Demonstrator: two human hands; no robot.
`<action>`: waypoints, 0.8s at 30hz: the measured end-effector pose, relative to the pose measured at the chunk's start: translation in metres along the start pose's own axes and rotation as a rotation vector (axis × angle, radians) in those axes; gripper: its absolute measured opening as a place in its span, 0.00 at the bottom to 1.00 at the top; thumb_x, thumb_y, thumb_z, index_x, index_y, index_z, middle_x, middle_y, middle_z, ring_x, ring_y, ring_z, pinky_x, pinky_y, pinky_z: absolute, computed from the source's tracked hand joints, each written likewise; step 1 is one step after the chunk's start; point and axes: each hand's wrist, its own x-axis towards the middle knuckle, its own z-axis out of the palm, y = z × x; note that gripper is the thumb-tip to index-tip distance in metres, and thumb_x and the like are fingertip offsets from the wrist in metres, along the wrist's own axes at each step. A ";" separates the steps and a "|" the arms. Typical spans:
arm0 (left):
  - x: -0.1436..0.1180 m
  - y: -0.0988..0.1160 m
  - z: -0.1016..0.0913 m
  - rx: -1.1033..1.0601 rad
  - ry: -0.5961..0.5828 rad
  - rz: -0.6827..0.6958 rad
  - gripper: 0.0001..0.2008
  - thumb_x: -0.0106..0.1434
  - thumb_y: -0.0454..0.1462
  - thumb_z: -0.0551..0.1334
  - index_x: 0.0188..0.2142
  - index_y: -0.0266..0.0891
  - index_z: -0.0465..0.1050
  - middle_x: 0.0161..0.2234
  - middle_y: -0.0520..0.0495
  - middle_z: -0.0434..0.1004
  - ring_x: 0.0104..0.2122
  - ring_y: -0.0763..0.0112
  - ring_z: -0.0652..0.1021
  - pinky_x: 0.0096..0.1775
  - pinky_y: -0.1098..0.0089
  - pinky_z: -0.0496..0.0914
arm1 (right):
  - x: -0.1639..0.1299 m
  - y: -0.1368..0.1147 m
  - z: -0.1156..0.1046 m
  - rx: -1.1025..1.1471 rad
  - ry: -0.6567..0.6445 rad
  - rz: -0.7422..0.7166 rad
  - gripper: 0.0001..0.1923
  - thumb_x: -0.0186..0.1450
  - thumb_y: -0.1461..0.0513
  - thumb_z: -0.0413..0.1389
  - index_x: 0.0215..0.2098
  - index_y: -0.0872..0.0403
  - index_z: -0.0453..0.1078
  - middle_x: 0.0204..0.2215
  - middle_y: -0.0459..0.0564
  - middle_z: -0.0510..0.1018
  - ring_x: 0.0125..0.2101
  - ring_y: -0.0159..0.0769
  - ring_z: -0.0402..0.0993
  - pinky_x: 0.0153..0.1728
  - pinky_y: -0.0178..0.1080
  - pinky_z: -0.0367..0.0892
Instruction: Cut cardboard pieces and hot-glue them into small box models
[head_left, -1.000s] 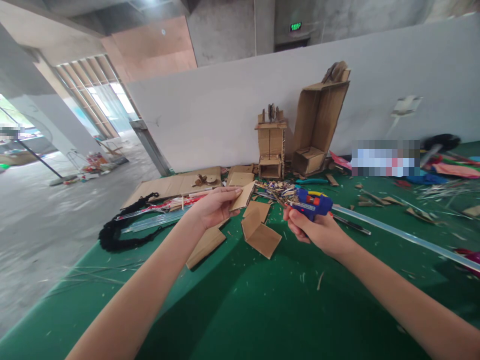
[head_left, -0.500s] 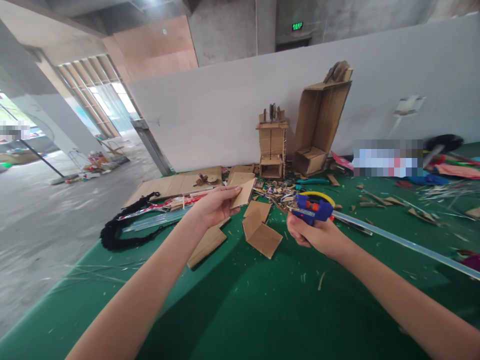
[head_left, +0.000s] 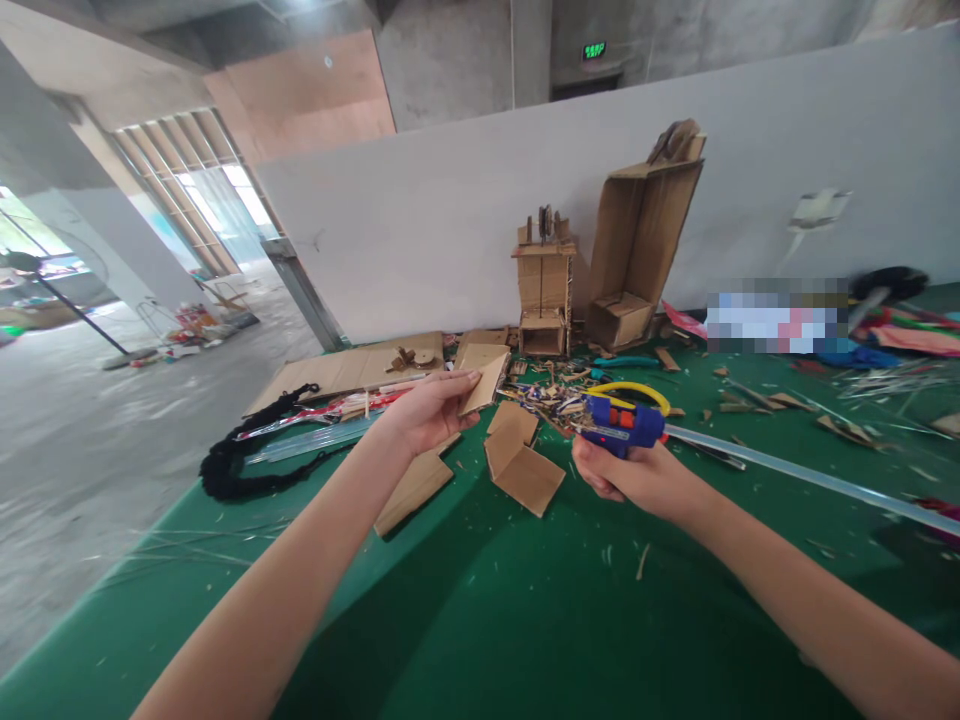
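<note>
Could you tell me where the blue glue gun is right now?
The blue glue gun is in the right hand, right of centre, above the green table.

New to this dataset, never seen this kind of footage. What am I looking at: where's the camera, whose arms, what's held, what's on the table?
There is no machine here. The single picture comes from a camera worn on a person's head, looking forward and down, so the two bare arms are that person's own. The left hand holds a small cardboard piece. The right hand grips a blue glue gun with a long clear glue stick out the back. On the green table lie folded cardboard, flat cardboard sheets, scraps and a black cord. A small cardboard model and an open box stand by the white wall.
</note>
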 end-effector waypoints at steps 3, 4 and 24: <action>0.000 0.000 -0.001 -0.005 -0.018 -0.002 0.08 0.50 0.30 0.67 0.31 0.33 0.73 0.23 0.49 0.75 0.22 0.73 0.75 0.23 0.73 0.67 | 0.000 -0.001 0.000 -0.006 -0.010 0.000 0.22 0.58 0.45 0.54 0.21 0.52 0.57 0.15 0.39 0.59 0.15 0.24 0.54 0.16 0.33 0.51; 0.000 -0.001 -0.001 -0.005 -0.024 -0.003 0.08 0.51 0.30 0.67 0.32 0.33 0.73 0.23 0.49 0.75 0.22 0.73 0.75 0.23 0.73 0.67 | 0.000 -0.001 0.000 -0.011 -0.011 -0.004 0.22 0.58 0.45 0.54 0.21 0.52 0.57 0.15 0.39 0.60 0.15 0.24 0.55 0.16 0.33 0.51; 0.000 0.000 0.000 -0.020 -0.012 -0.006 0.09 0.51 0.29 0.67 0.33 0.32 0.73 0.23 0.49 0.76 0.22 0.75 0.75 0.23 0.74 0.68 | 0.002 -0.005 -0.001 0.048 0.072 0.026 0.22 0.56 0.43 0.55 0.24 0.53 0.61 0.17 0.40 0.61 0.16 0.24 0.55 0.15 0.31 0.50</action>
